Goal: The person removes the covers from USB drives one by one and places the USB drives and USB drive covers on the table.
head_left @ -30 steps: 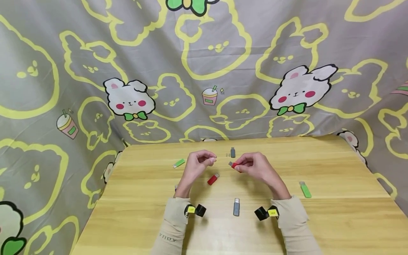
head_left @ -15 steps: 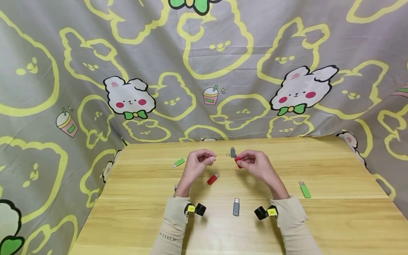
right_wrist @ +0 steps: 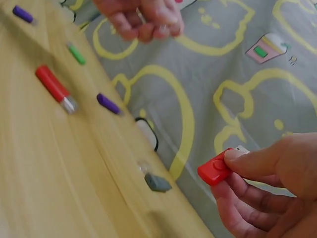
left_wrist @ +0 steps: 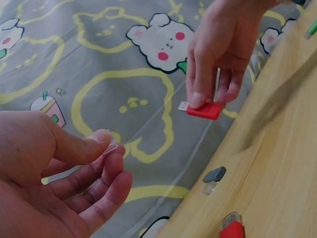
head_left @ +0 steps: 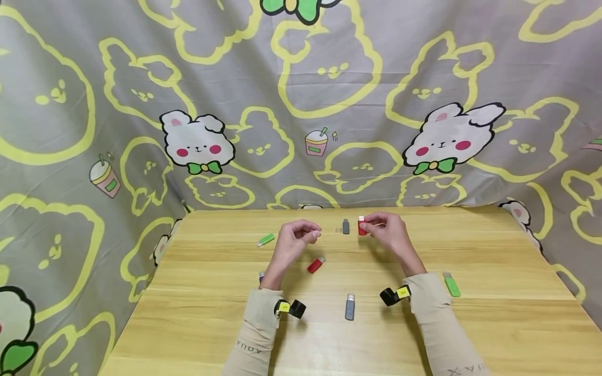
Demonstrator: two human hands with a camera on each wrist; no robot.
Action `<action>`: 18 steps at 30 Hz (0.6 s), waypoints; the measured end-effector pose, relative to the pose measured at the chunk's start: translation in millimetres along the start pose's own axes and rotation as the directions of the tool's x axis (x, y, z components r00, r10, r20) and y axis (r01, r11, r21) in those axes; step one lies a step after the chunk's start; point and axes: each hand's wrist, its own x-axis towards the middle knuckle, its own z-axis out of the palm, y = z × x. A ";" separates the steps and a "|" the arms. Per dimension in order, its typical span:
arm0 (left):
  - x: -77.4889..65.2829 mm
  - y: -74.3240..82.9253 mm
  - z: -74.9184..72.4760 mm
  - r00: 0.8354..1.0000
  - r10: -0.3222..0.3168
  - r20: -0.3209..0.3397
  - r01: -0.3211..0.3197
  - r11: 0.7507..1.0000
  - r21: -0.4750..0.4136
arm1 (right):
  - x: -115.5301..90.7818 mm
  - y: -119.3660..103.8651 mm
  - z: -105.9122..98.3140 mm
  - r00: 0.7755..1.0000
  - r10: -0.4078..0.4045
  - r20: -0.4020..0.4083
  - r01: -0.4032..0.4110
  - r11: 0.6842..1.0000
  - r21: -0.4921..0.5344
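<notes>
In right fingers [right_wrist: 255, 198], red stick [right_wrist: 213, 169], plug [head_left: 361, 218] toward curtain [head_left: 263, 62].

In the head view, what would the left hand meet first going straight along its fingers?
Likely the small clear piece, just before the far grey USB stick; the left hand seems raised, though, so it might pass above.
</notes>
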 end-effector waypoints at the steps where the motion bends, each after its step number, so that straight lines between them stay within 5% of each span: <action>1: -0.2 0.2 -0.1 1.000 -0.003 -0.011 0.003 1.000 -0.004 | 2.5 1.4 -0.7 1.000 0.004 0.006 -0.004 1.000 -0.010; 18: -0.5 0.3 -1.6 0.999 -0.034 0.006 0.034 0.999 -0.013 | 38.9 24.2 -1.4 0.982 0.171 0.075 -0.157 0.974 -0.166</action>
